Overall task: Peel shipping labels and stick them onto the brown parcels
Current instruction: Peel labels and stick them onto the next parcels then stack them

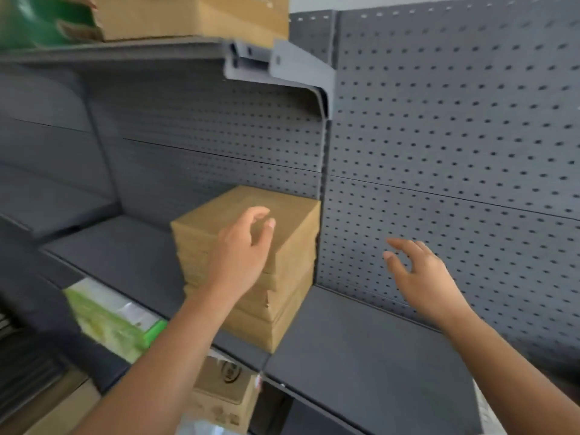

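A stack of several flat brown parcels (292, 233) stands on a dark grey shelf (125, 255), pushed against the shelf's right end. My left hand (241, 249) hovers in front of the top of the stack, fingers apart and empty. Whether it touches the parcels I cannot tell. My right hand (417, 271) is held out to the right of the stack, above the neighbouring shelf (361, 350), fingers spread, holding nothing. No shipping labels are in view.
A grey pegboard wall (455, 136) backs the shelves. An upper shelf (157, 51) carries a brown carton (194, 17) and something green. Below the parcel shelf sit a green-and-white package (110, 318) and a printed cardboard box (222, 390).
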Demonstrator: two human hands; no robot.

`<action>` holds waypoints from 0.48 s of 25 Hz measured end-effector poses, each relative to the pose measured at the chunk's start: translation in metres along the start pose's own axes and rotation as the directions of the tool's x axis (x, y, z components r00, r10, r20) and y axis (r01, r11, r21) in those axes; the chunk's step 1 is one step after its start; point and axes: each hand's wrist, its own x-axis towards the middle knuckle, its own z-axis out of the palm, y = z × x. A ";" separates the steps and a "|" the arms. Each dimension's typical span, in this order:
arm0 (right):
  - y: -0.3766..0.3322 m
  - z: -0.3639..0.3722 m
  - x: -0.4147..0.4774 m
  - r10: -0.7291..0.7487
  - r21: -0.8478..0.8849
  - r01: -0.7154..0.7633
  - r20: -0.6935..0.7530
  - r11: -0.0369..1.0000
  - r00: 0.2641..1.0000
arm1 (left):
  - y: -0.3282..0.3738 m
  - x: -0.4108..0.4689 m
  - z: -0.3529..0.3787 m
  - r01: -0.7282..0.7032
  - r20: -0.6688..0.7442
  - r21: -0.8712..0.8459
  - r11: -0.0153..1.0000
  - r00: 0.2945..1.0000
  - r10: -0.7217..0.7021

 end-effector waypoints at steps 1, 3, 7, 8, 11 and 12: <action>-0.015 0.012 0.005 -0.009 0.055 0.008 0.021 0.998 1.000 | -0.015 0.005 -0.015 0.038 -0.031 -0.020 0.999 0.999 -0.039; -0.041 0.035 0.013 -0.016 0.166 0.005 0.062 0.986 0.998 | -0.044 0.015 -0.039 0.102 -0.107 -0.034 0.994 0.989 -0.105; -0.084 0.074 0.020 0.068 0.388 -0.136 0.183 0.912 0.981 | -0.096 0.028 -0.060 0.221 -0.183 -0.088 0.971 0.955 -0.234; -0.092 0.083 0.022 0.098 0.430 -0.190 0.227 0.882 0.969 | -0.106 0.031 -0.063 0.254 -0.174 -0.123 0.959 0.946 -0.273; -0.108 0.107 0.023 0.193 0.497 -0.355 0.347 0.792 0.918 | -0.127 0.040 -0.064 0.435 -0.072 -0.308 0.846 0.876 -0.477; -0.111 0.115 0.025 0.222 0.508 -0.404 0.382 0.761 0.897 | -0.134 0.044 -0.063 0.499 -0.012 -0.359 0.789 0.843 -0.539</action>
